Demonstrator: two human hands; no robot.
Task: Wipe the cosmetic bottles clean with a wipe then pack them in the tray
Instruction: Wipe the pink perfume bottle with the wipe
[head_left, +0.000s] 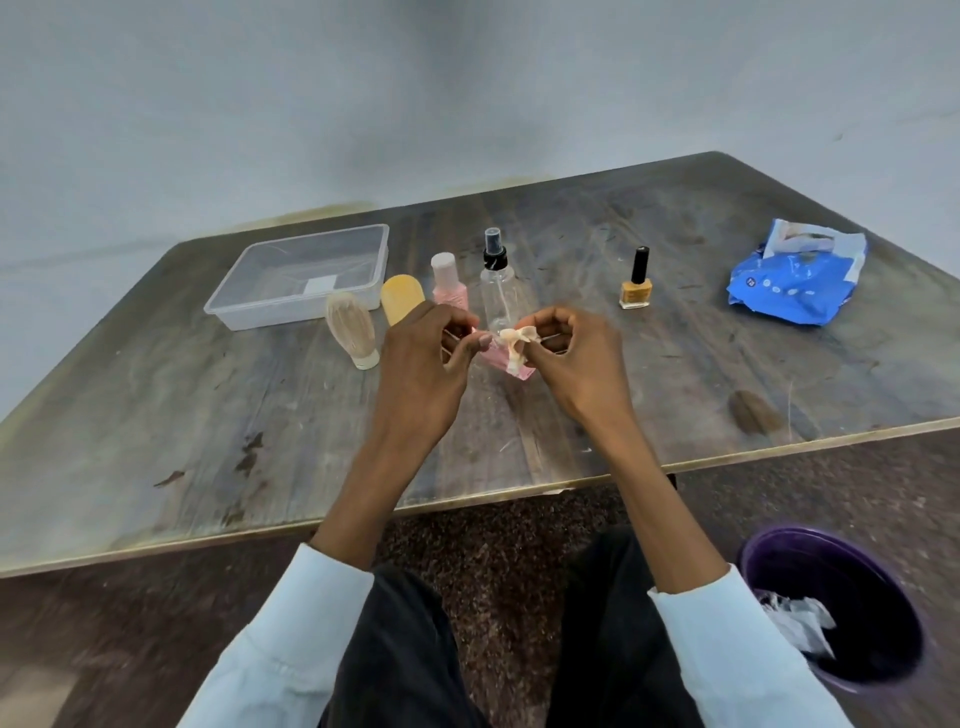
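Hands: left hand (426, 358) and right hand (571, 358) are meeting mid-frame, each pinching the twisted wipe (514, 340), seemingly working it around a small pink item (506, 361); what that item is, I cannot tell.
Bottles: brush-like bottle (353, 330), yellow bottle (401, 304), pink bottle (448, 283), spray bottle (497, 280) are standing in a row just behind the hands, likely queued; polish (636, 283) is standing apart, right.
Tray: tray (306, 280) is sitting open and unfilled, upper left, close to the row for short transfers.
Room: counter (208, 415) is offering bare space in front; its near edge is running below the wrists.
Pack: wipe pack (795, 280) is lying far right.
Bin: bin (831, 608) is waiting lower right on the floor.
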